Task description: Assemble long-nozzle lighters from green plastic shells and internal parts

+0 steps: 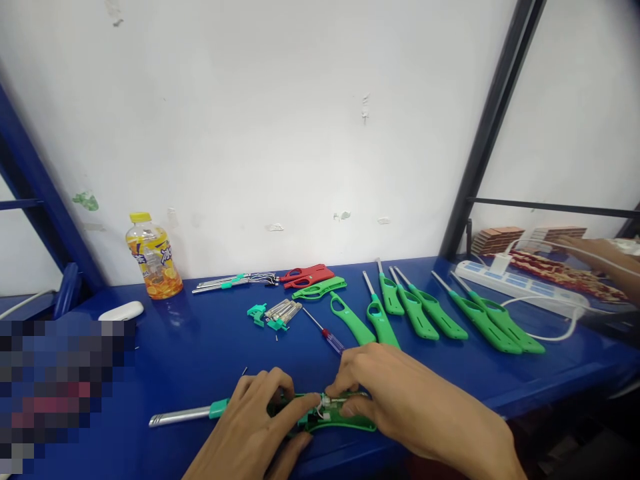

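Observation:
An opened green gas lighter (345,421) lies near the table's front edge, its inner parts showing and its silver barrel (183,416) pointing left. My left hand (260,420) is wrapped over the lighter's middle and holds it down. Over the handle half, my right hand (383,393) has thumb and forefinger drawn together around a small part inside the casing. What they pinch is mostly hidden by the fingers. Pale wires and a white piece show between my hands. Just beyond my right hand lies a screwdriver (333,341) with a red and clear handle.
Several green lighters (423,313) lie to the right, beside a white power strip (520,285). Loose silver parts (284,311), barrels (220,283) and red casings (310,275) lie toward the wall. A drink bottle (155,257) stands back left. Another person's hand (595,257) is far right.

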The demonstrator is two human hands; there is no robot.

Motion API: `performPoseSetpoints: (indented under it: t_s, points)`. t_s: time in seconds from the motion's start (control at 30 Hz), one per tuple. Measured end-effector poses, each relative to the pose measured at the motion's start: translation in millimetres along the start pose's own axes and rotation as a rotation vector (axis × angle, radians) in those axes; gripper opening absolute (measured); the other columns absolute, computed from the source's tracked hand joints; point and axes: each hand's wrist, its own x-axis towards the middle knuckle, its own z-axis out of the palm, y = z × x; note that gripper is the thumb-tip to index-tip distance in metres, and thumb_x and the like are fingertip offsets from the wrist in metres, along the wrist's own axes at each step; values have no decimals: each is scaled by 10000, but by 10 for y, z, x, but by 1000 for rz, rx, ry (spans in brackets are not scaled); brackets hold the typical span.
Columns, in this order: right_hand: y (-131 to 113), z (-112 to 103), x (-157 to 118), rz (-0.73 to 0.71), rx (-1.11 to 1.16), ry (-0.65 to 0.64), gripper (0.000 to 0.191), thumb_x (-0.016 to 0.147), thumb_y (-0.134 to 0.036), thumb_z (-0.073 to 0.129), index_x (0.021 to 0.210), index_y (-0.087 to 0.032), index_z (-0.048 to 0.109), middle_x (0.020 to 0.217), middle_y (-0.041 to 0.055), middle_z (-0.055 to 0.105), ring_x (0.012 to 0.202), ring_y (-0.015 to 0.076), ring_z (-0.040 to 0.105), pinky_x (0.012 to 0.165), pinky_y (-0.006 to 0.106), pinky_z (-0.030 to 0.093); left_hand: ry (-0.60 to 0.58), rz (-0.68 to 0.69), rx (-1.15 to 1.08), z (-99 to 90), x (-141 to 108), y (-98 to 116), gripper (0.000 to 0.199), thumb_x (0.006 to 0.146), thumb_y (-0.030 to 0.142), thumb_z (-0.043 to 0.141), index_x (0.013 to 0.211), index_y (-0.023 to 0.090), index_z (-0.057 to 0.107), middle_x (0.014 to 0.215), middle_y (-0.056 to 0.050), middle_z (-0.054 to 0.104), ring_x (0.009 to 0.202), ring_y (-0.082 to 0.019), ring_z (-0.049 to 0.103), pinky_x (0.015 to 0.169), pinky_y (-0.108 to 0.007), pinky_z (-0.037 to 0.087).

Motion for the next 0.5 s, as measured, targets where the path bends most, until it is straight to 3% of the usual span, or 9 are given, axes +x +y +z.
performPoseSetpoints:
  t_s: [0.07, 0.17, 0.3, 0.5]
  points:
    - [29, -9, -4, -57, -33, -1, 87, 993, -265, 774, 1031, -298, 844, 996, -6, 824, 938, 217, 746, 761, 275, 444, -25, -6, 7, -6, 27, 12, 313, 1035, 209, 614, 1315, 321, 698, 1038, -27, 697, 865, -204, 697, 785, -296, 608]
    - [124, -51, 4, -105, -89, 90, 208, 1082, -377, 639, 1163, -316, 821, 1116, 4, 833, 1048, 253, 758, 859, 310, 489, -24, -10, 5, -6, 28, 24, 296, 1041, 222, 617, 1302, 327, 708, 1041, -29, 686, 868, -209, 687, 783, -301, 605]
    - [347, -101, 131, 85, -264, 283, 322, 1139, -343, 485, 1275, -274, 768, 1206, 60, 811, 1100, 273, 753, 916, 351, 505, -17, -39, -7, 5, -4, 12, 301, 1047, 217, 612, 1306, 336, 709, 1064, -28, 680, 886, -200, 681, 841, -310, 594]
    - [578, -28, 418, 232, -422, 247, 295, 1069, -223, 582, 1321, -170, 725, 1140, 160, 798, 1110, 336, 727, 896, 382, 498, -21, -13, 33, 23, -24, -14, 324, 1034, 226, 649, 1344, 315, 680, 1105, -33, 706, 921, -216, 702, 850, -318, 610]
